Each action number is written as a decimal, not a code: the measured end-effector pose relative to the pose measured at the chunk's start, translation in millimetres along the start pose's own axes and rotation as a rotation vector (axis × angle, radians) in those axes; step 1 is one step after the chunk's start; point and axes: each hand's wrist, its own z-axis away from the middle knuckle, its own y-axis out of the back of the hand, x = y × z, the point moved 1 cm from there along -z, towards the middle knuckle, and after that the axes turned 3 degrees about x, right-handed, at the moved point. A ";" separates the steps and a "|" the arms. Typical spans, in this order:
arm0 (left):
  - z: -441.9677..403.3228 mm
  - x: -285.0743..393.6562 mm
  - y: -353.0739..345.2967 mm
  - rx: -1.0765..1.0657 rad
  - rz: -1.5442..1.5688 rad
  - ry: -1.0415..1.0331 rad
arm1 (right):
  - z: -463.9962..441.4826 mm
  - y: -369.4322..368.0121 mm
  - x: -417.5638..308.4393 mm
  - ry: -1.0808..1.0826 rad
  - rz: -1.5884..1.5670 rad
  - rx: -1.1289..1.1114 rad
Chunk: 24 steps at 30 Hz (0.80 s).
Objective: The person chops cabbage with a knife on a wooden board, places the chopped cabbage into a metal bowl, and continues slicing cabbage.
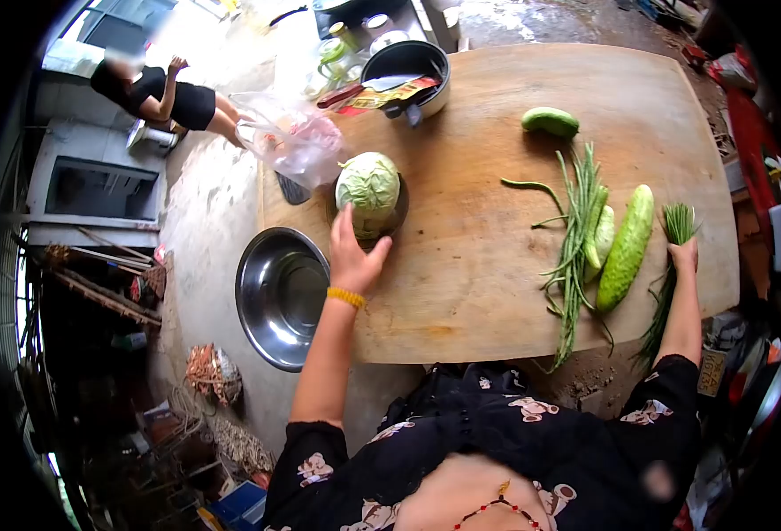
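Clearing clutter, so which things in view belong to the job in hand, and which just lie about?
Job, apparently: green bunch, in right hand; cabbage, at left hand; cucumbers; long beans; steel bowl.
Lying about, apparently: plastic bag; black pot; packets.

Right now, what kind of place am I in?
Probably a home's rough outdoor or semi-open kitchen area: vegetables such as cabbage lie on a wooden table, with a metal basin beside it and firewood-like sticks stacked nearby.
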 end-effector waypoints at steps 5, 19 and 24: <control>-70.6 13.2 -17.8 0.079 -0.285 0.229 | -34.5 -6.9 4.4 0.219 -0.062 0.075; -88.4 -32.7 0.5 0.168 1.057 0.663 | 44.7 70.5 -65.0 0.792 -0.057 0.691; -49.0 -20.6 24.5 0.160 1.961 0.489 | 74.1 72.2 -104.2 0.982 -0.208 0.677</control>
